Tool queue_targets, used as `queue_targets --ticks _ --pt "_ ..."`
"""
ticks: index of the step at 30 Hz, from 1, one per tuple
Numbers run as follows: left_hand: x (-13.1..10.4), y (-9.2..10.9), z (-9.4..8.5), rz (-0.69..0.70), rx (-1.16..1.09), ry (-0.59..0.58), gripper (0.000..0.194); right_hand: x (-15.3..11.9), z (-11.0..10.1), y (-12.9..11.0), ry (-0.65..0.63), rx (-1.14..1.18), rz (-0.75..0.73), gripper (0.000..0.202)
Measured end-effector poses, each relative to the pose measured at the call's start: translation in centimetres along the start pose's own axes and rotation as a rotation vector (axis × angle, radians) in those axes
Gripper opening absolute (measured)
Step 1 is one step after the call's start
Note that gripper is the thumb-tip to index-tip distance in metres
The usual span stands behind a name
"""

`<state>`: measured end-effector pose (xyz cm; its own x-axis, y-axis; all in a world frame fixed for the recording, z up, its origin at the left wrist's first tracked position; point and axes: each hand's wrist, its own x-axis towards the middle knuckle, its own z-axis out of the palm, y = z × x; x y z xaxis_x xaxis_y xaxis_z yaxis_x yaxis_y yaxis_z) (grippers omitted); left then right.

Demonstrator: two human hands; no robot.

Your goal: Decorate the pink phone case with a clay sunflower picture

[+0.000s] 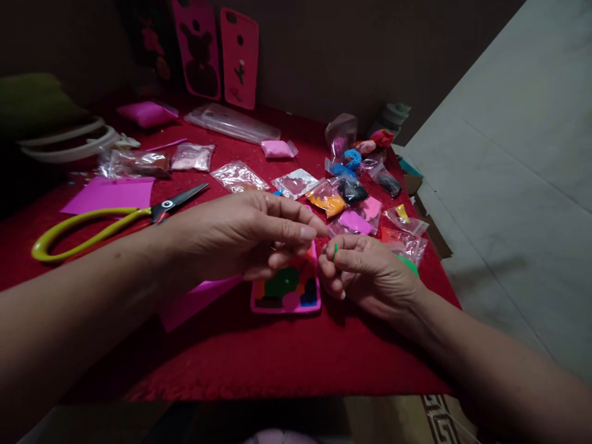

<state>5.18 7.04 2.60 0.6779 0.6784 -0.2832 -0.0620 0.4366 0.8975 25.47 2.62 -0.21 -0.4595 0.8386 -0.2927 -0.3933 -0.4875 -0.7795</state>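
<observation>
In the head view, taking the pink-rimmed case (303, 309) as the middle of the dial, it lies on the red-covered desk (287, 361) with coloured patches on its face, green, orange, red and dark blue among them; its upper part is hidden by the left hand (234, 231). That hand reaches in from nine o'clock and hangs over the case, its fingers partly curled with the thumb laid close along the index finger; I cannot tell whether they grasp anything. The right hand (374, 265) is at three o'clock, just beside the case, its fingers bent and grasping a small green piece (335, 251) between thumb and index finger. At nine to ten o'clock lie yellow-handled scissors (92, 231), blades pointing towards two, partly behind the left forearm. One pink sheet (198, 302) shows at eight to nine, below that forearm. At twelve is a white packet (296, 183); at one, an orange packet (326, 200), with a black packet (349, 189) touching it or just behind. Further off at eleven lies a clear case (234, 122), and beyond it two pink phone cases (239, 58) stand upright.
</observation>
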Motion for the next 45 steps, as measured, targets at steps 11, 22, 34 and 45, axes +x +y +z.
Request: queue_targets --ticks 11,22,34,45 --pt "-0.1 -0.4 1.4 0.038 0.016 -0.07 0.009 -0.2 0.5 -0.1 0.068 -0.014 0.075 0.028" --pt "0.0 -1.1 1.8 0.015 0.033 -0.033 0.005 -0.3 0.6 -0.1 0.012 -0.03 0.096 0.022" --pt "-0.1 -1.4 1.9 0.047 -0.006 -0.026 0.01 -0.5 0.2 -0.1 -0.077 -0.003 0.072 0.023" --pt "0.0 -0.5 1.4 0.057 -0.091 0.097 0.01 -0.7 0.2 -0.4 -0.048 -0.007 0.047 0.016"
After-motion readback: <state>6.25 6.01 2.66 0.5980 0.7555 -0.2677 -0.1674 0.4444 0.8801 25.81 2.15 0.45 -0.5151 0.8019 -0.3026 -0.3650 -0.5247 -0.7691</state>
